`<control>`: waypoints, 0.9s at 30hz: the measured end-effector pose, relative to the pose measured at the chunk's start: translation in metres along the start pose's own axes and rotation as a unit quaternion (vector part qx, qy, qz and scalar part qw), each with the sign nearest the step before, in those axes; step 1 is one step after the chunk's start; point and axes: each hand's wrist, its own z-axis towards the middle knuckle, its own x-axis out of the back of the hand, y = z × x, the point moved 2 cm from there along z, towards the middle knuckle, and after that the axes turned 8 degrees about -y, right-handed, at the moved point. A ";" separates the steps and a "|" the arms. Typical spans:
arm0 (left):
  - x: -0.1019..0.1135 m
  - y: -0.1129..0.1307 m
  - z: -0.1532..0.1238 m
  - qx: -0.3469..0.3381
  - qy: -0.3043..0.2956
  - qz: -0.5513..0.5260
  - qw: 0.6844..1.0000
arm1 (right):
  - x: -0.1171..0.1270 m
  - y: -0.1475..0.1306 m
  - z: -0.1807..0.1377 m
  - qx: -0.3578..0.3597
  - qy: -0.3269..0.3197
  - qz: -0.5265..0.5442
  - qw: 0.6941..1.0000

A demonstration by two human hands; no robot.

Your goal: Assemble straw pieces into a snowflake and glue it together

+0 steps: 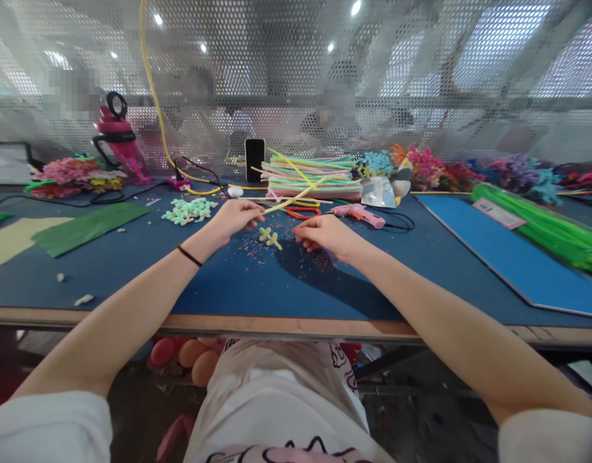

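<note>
My left hand (238, 217) is closed, with its fingertips pinched on the end of a pale yellow pipe cleaner (296, 199) that slants up to the right toward the stack. My right hand (324, 233) hovers across from it over the table, thumb and fingers drawn together; anything between them is too small to make out. On the table between both hands lies a small yellow-green leaf-like piece of bent pipe cleaner (270, 238). Just behind the right fingers are red-handled scissors (303, 211). A pink glue gun (360, 215) rests beyond the right wrist.
A stack of pastel pipe cleaners (310, 177) stands at the back, near a phone (255, 161). Mint pieces (189, 210) lie left, before a pink bottle (125, 145). Rightward are a blue board (508, 251) and a green pack (541, 225). Fuzzy scraps litter the blue tabletop (257, 296).
</note>
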 end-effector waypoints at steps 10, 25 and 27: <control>-0.012 0.002 -0.005 -0.065 -0.068 0.251 0.963 | -0.006 -0.001 -0.001 0.111 -0.033 -0.285 0.951; 0.032 -0.032 0.020 -0.051 0.055 0.357 0.931 | -0.005 -0.003 -0.004 0.052 -0.069 -0.271 0.959; 0.028 -0.029 0.019 -0.049 0.068 0.325 0.942 | -0.005 -0.002 -0.003 0.052 -0.071 -0.271 0.959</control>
